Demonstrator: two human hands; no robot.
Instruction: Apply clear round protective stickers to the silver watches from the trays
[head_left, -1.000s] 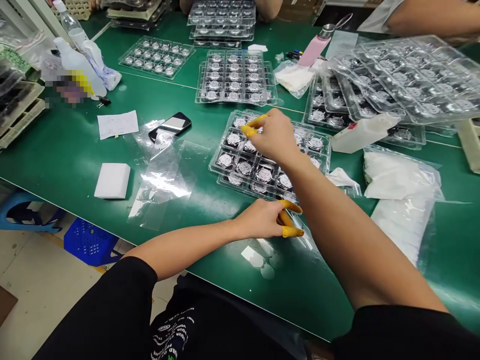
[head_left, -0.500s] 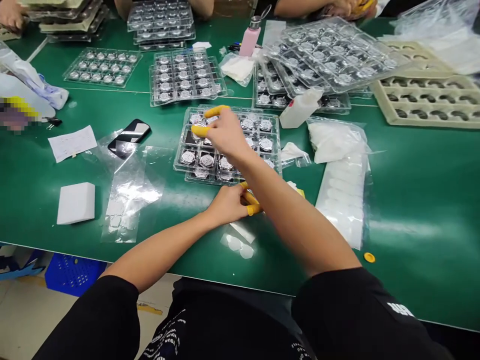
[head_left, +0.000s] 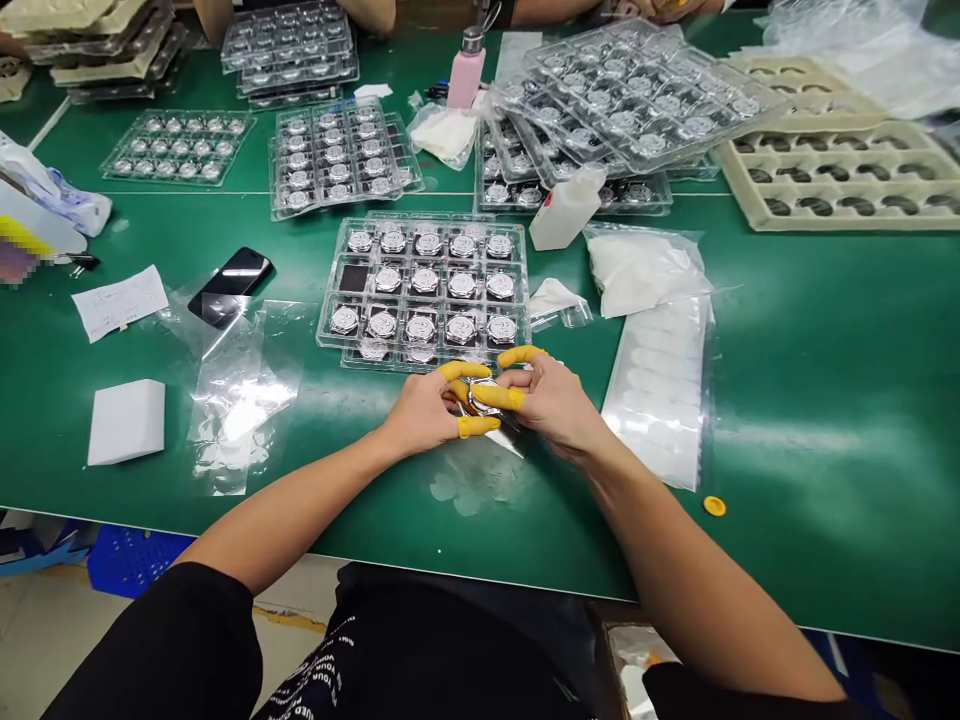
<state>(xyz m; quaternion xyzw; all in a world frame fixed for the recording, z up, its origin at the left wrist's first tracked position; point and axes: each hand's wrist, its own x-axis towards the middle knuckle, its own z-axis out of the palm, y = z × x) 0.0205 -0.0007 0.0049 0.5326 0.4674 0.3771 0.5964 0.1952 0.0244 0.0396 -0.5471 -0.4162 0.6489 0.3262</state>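
Note:
My left hand (head_left: 424, 408) and my right hand (head_left: 551, 398) meet just in front of a clear plastic tray (head_left: 330, 300) of round silver watch cases. Both hands wear yellow finger cots and pinch one small silver watch case (head_left: 480, 396) between them, low over the green table (head_left: 810, 400). One cell at the tray's left side is empty and dark. A clear film sheet (head_left: 472, 480) with round cut-outs lies under my hands.
More filled trays (head_left: 341, 155) and a tilted stack (head_left: 637, 95) stand behind, with beige trays (head_left: 840, 175) far right. A white squeeze bottle (head_left: 566, 210), white bagged pads (head_left: 660, 330), a phone (head_left: 229, 285), a white foam block (head_left: 126, 422) and plastic bags (head_left: 240, 390) lie around. Other people's arms show at the far edge.
My right hand came back from the tray's left side with a watch case and joined my left hand in front of the tray. The view has shifted left and down.

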